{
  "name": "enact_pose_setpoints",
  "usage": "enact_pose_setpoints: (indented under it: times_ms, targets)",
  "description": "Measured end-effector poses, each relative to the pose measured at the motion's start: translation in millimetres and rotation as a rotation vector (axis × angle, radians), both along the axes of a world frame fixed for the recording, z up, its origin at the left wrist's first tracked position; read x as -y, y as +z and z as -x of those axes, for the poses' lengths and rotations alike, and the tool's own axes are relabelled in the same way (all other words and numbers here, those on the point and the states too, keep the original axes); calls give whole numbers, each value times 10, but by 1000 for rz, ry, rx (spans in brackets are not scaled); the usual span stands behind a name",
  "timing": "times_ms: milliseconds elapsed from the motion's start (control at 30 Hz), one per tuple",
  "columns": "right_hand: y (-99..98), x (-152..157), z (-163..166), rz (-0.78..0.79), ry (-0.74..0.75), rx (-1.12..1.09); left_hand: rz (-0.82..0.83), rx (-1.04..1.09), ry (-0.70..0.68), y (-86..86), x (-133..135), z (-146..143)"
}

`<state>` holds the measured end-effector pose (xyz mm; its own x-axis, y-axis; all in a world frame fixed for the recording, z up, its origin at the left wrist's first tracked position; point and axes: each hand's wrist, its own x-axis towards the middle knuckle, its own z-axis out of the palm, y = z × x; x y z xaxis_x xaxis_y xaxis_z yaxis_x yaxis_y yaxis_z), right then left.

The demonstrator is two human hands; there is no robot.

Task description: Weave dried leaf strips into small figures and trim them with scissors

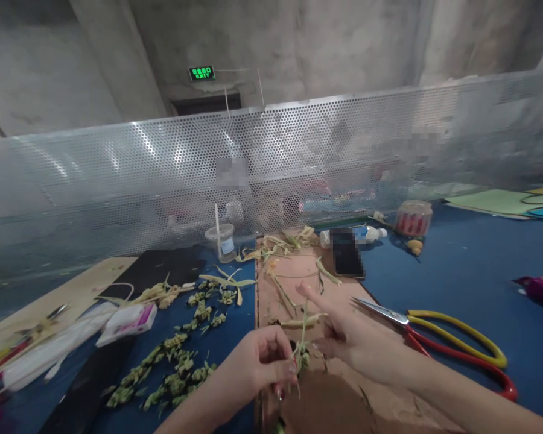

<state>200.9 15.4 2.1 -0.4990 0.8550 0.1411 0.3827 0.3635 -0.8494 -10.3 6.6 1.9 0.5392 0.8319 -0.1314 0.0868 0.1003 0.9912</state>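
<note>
My left hand (pixel 269 361) pinches a small green leafy sprig (pixel 302 355) between thumb and fingers, low over a brown cardboard sheet (pixel 298 271). My right hand (pixel 339 328) is just right of the sprig, its index finger stretched forward and its thumb close to the stem. Whether that thumb touches the sprig I cannot tell. Pale, dry strips of leaf (pixel 294 241) lie on the cardboard ahead of my hands. Left of my left hand, several green knobbly sprigs (pixel 172 355) are spread on the blue table (pixel 457 265).
Scissors (pixel 457 343) with red and yellow handles lie beside my right forearm. Behind are a dark phone (pixel 347 256), a bottle (pixel 371 234), a lidded jar (pixel 414 218) and a plastic cup (pixel 220 241) with a straw. A tissue pack (pixel 129 322) lies left. A perforated metal screen (pixel 271 157) borders the table.
</note>
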Motion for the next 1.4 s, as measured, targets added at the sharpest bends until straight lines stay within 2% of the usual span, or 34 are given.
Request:
enact_pose_setpoints:
  times_ms: [233, 500, 600, 733, 800, 833, 900, 967, 1033, 1200, 1300, 1400]
  targets:
    - [209, 29, -9, 173, 167, -2, 105, 43, -60, -97, 13, -28]
    - [50, -29, 53, 325, 384, -308, 255, 141, 16, -29, 90, -106]
    - [77, 18, 77, 317, 386, -304, 210, 111, 30, -44, 122, -150]
    - [135, 46, 101, 296, 348, -177, 208, 70, 55, -67, 116, -179]
    - [154, 43, 119, 246, 287, -99, 242, 96, 97, -72, 89, -178]
    - [158, 42, 130, 178, 207, -50, 258, 116, 136, -70, 73, -175]
    - [154, 49, 152, -74, -44, 53, 271, 162, 237, -61, 41, -167]
    - [137, 73, 174, -409, -310, 139, 272, 203, 310, -51, 17, -159]
    - [114, 111, 198, -623, -419, 222, 275, 228, 360, -56, 3, -153]
    - [41, 193, 270, -629, -217, 426, 206, 216, 381, -165, -2, -139]
    - [-14, 189, 290, -600, -169, 388, 172, 175, 359, -223, -15, -124]
    - [-31, 186, 284, -497, -109, 283, 159, 162, 295, -212, -29, -111]
